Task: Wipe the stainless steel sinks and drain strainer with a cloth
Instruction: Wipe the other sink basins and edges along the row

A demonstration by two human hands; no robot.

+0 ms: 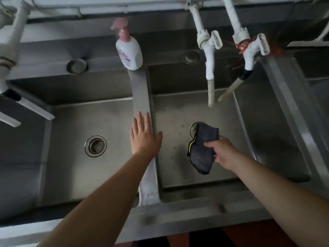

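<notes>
Two stainless steel sinks lie side by side, the left sink [74, 168] and the right sink [174, 168], split by a steel divider [141, 93]. My left hand [145, 136] lies flat with straight fingers on the divider. My right hand [223, 150] grips a dark blue cloth [203, 148] with a yellow-green edge, held over the right sink. The cloth hides most of the right drain [194, 126]. The left drain strainer [95, 145] sits uncovered in the left sink's floor.
A white soap bottle with a pink pump [129, 49] stands at the divider's far end. Two white taps [210, 56] [249, 52] hang over the right sink, another tap [7, 56] at far left. A third basin [316, 72] shows at the right edge.
</notes>
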